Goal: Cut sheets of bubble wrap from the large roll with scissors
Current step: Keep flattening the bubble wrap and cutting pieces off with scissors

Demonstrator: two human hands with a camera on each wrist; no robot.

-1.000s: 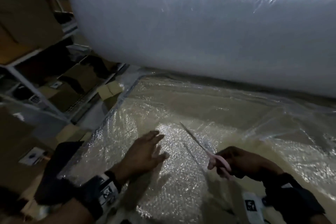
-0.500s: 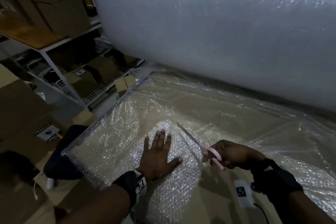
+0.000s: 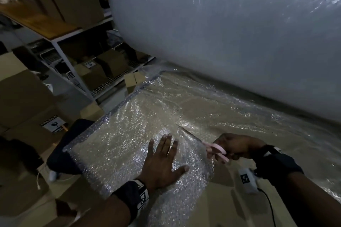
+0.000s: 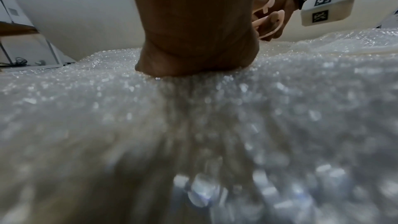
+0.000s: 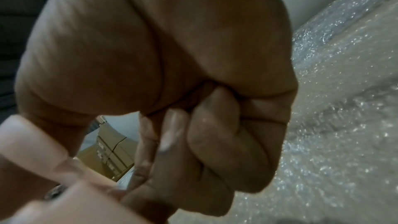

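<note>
The clear, shiny sheet of bubble wrap (image 3: 118, 145) lay flat in front of the large white bubble-wrap roll (image 3: 230, 33). The left hand (image 3: 162, 162) pressed on it, fingers spread. Beside that hand, the right hand (image 3: 238, 146) gripped pink-handled scissors (image 3: 212, 146), handles half hidden by its fingers, blades pointing away toward the roll.

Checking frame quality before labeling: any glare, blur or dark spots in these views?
Head: dim overall, glare speckles on the roll, edges bowed. Left wrist: near bubble wrap badly out of focus. Right wrist: the right hand fills the frame; pink scissors handle soft.
</note>
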